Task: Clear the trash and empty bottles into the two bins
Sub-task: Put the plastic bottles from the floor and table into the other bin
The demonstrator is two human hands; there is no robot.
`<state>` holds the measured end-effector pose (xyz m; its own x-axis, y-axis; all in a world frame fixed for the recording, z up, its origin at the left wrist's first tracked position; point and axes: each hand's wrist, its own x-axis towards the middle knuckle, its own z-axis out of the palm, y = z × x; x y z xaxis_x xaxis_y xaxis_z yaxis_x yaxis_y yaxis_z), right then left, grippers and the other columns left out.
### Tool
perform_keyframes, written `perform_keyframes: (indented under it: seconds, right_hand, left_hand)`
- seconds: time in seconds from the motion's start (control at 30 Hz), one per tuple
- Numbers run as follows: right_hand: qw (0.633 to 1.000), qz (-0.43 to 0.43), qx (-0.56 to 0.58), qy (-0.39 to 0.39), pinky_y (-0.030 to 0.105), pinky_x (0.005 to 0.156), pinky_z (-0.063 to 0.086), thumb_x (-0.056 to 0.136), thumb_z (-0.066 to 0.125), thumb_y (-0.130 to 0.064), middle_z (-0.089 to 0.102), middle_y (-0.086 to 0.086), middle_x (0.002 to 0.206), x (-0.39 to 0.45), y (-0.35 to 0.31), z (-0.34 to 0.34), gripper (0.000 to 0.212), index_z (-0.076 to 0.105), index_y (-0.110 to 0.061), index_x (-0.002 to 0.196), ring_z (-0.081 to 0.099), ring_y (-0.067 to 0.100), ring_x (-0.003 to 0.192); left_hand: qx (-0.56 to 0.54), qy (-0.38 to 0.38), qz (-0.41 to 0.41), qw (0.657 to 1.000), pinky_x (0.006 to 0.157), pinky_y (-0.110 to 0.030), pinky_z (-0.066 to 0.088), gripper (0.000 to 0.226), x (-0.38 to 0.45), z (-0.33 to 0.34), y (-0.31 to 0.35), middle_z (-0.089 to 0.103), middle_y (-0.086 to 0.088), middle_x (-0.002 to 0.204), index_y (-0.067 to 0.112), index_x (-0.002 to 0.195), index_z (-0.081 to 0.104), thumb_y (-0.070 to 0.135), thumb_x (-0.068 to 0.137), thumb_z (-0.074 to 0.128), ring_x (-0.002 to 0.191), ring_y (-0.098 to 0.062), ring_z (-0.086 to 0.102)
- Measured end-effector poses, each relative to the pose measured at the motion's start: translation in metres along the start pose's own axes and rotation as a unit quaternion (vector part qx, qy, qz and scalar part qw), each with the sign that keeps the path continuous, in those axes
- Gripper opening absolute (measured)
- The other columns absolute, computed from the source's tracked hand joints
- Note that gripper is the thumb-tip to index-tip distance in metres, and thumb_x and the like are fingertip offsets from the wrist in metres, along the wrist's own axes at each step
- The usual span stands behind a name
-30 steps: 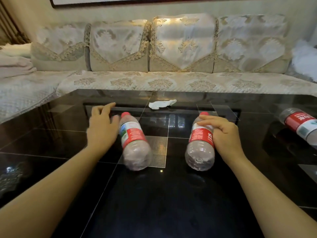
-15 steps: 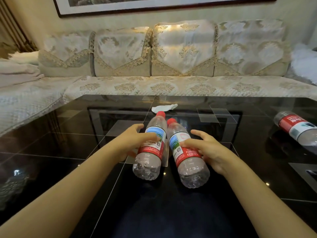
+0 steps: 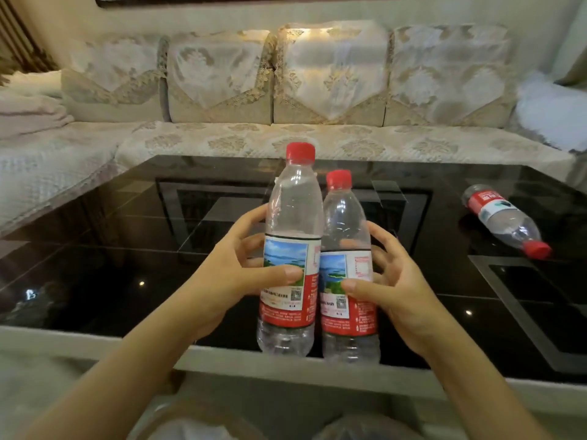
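Observation:
Two clear plastic bottles with red caps and red-and-blue labels are held upright side by side above the near edge of the black glass table (image 3: 95, 281). My left hand (image 3: 232, 274) grips the taller-looking left bottle (image 3: 290, 249) at its label. My right hand (image 3: 397, 287) grips the right bottle (image 3: 346, 265) the same way. A third bottle (image 3: 505, 220) lies on its side at the table's right, cap toward me. At the bottom edge the rims of two bins lined with plastic bags, the left bin (image 3: 190, 423) and the right bin (image 3: 359, 427), show only partly.
A cream patterned sofa (image 3: 317, 90) runs along the far side and wraps round the left of the table. Folded blankets (image 3: 28, 106) lie at the far left, a white fluffy cushion (image 3: 549, 112) at the far right.
Both bottles went from lying on the table to being lifted upright together and drawn toward me, past the table's near edge. The view has pulled back; the white tissue is hidden now.

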<state>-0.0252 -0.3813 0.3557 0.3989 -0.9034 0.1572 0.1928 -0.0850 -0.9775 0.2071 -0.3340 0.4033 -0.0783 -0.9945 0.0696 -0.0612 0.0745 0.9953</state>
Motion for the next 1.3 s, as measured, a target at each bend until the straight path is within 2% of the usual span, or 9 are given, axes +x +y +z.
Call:
perform_keyframes:
  seconds: [0.4, 0.5, 0.63, 0.8, 1.0, 1.07, 1.17, 1.23, 1.3]
  right_hand:
    - [0.993, 0.039, -0.107, 0.013, 0.041, 0.085, 0.055, 0.065, 0.082, -0.007, 0.051, -0.003, 0.135, -0.145, 0.017, -0.018, 0.094, 0.034, -0.041, 0.139, 0.06, 0.021, 0.115]
    - [0.991, 0.059, -0.121, 0.019, 0.04, 0.088, 0.054, 0.066, 0.081, -0.004, 0.049, -0.004, 0.137, -0.171, 0.029, -0.021, 0.097, 0.031, -0.036, 0.143, 0.057, 0.019, 0.119]
    - [0.988, 0.09, -0.115, 0.039, 0.036, 0.087, 0.055, 0.067, 0.081, 0.0, 0.047, -0.006, 0.139, -0.199, 0.053, -0.024, 0.098, 0.03, -0.035, 0.143, 0.058, 0.016, 0.117]
    - [0.982, 0.133, -0.107, 0.081, 0.042, 0.09, 0.055, 0.068, 0.082, -0.006, 0.045, -0.014, 0.139, -0.22, 0.087, -0.027, 0.095, 0.032, -0.043, 0.14, 0.055, 0.014, 0.121]
    - [0.977, 0.143, -0.115, 0.111, 0.037, 0.096, 0.051, 0.072, 0.08, -0.01, 0.042, -0.012, 0.144, -0.225, 0.117, -0.03, 0.093, 0.03, -0.042, 0.143, 0.048, 0.01, 0.127]
    - [0.977, 0.135, -0.117, 0.118, 0.029, 0.096, 0.05, 0.075, 0.077, -0.006, 0.045, -0.015, 0.141, -0.223, 0.115, -0.031, 0.09, 0.03, -0.04, 0.144, 0.048, 0.006, 0.127]
    - [0.979, 0.104, -0.137, 0.108, 0.028, 0.101, 0.046, 0.079, 0.073, -0.001, 0.05, -0.016, 0.138, -0.222, 0.103, -0.034, 0.081, 0.035, -0.033, 0.143, 0.048, 0.002, 0.126]
    - [0.977, 0.079, -0.174, 0.092, 0.028, 0.102, 0.045, 0.08, 0.072, -0.003, 0.052, -0.013, 0.137, -0.222, 0.091, -0.036, 0.073, 0.041, -0.028, 0.14, 0.049, 0.004, 0.126]
    - [0.971, 0.042, -0.221, 0.083, 0.027, 0.101, 0.046, 0.081, 0.072, -0.004, 0.055, -0.012, 0.134, -0.218, 0.073, -0.037, 0.063, 0.048, -0.025, 0.135, 0.052, 0.006, 0.123]
  left_hand:
    - [-0.034, -0.044, -0.073, 0.996, 0.068, -0.026, 0.058, 0.091, -0.117, 0.078, -0.073, 0.068, 0.013, 0.11, 0.046, 0.129, 0.038, 0.001, 0.06, 0.078, 0.1, -0.011, 0.067]
    - [-0.036, -0.041, -0.089, 0.995, 0.075, -0.031, 0.058, 0.095, -0.134, 0.093, -0.093, 0.065, 0.008, 0.118, 0.042, 0.133, 0.036, -0.001, 0.06, 0.079, 0.105, -0.011, 0.065]
    - [0.001, -0.055, -0.123, 0.991, 0.085, -0.033, 0.055, 0.092, -0.147, 0.107, -0.122, 0.057, 0.012, 0.124, 0.052, 0.125, 0.033, 0.002, 0.064, 0.082, 0.111, -0.01, 0.06]
    - [0.038, -0.06, -0.149, 0.986, 0.081, -0.024, 0.053, 0.091, -0.152, 0.129, -0.152, 0.05, 0.006, 0.131, 0.04, 0.129, 0.022, 0.004, 0.069, 0.081, 0.112, -0.01, 0.055]
    - [0.032, -0.029, -0.155, 0.987, 0.077, -0.019, 0.053, 0.08, -0.152, 0.137, -0.167, 0.044, 0.001, 0.136, 0.033, 0.132, 0.024, 0.004, 0.077, 0.074, 0.117, -0.013, 0.05]
    - [0.017, -0.026, -0.151, 0.988, 0.076, -0.018, 0.054, 0.078, -0.152, 0.137, -0.166, 0.044, 0.003, 0.133, 0.029, 0.133, 0.028, 0.001, 0.076, 0.074, 0.117, -0.012, 0.051]
    - [0.024, -0.046, -0.12, 0.991, 0.087, -0.019, 0.052, 0.075, -0.153, 0.134, -0.158, 0.047, 0.011, 0.13, 0.024, 0.132, 0.036, 0.001, 0.074, 0.076, 0.116, -0.002, 0.051]
    - [0.067, -0.052, -0.077, 0.993, 0.094, -0.02, 0.049, 0.07, -0.153, 0.132, -0.147, 0.05, 0.017, 0.126, 0.026, 0.131, 0.04, 0.006, 0.075, 0.077, 0.116, 0.005, 0.05]
    - [0.149, -0.032, -0.007, 0.988, 0.093, -0.011, 0.044, 0.061, -0.149, 0.133, -0.129, 0.051, 0.021, 0.124, 0.029, 0.127, 0.045, 0.014, 0.078, 0.077, 0.115, 0.012, 0.048]
